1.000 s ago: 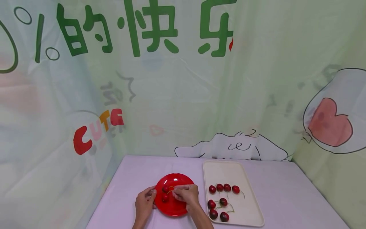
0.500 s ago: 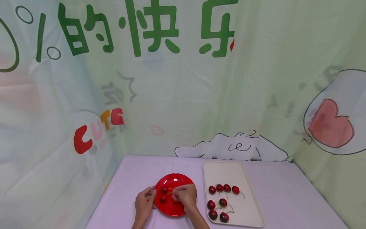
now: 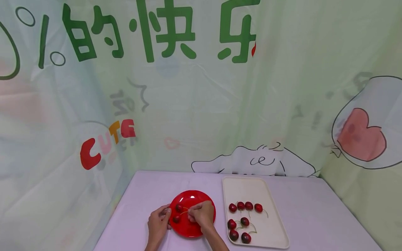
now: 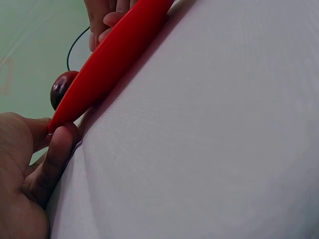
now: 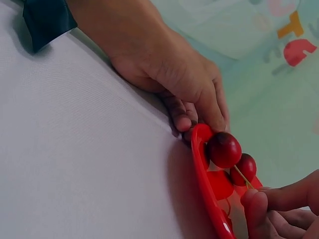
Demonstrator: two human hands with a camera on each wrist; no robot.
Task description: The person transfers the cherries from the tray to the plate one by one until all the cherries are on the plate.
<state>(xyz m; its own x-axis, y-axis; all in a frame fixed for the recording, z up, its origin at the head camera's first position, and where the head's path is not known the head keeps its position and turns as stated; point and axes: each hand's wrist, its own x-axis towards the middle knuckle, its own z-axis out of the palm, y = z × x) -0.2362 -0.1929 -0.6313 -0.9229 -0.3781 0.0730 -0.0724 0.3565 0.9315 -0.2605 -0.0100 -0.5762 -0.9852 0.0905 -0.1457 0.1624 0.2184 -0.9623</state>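
Note:
A glossy red plate (image 3: 188,230) lies at the front of the table in the head view. My left hand (image 3: 158,223) grips its left rim, thumb on top and fingers beneath. Over the plate, my right hand (image 3: 202,213) pinches a cherry stem (image 5: 242,175) between thumb and fingertips. Two dark red cherries are at the plate's left side, a farther cherry (image 3: 179,207) and a nearer cherry (image 3: 176,219). The right wrist view shows the near cherry (image 5: 224,150) close inside the rim beside my left thumb, overlapping the other one.
To the right of the plate stands a cream rectangular tray (image 3: 245,188) bearing several stemmed cherries (image 3: 245,221). A pale lilac cloth (image 3: 307,209) covers the table. Printed curtains (image 3: 201,104) hang behind and along both sides.
My right hand has moved slightly left over the plate. Both cherries have shifted left toward the rim that my left hand holds; the left hand has stayed put.

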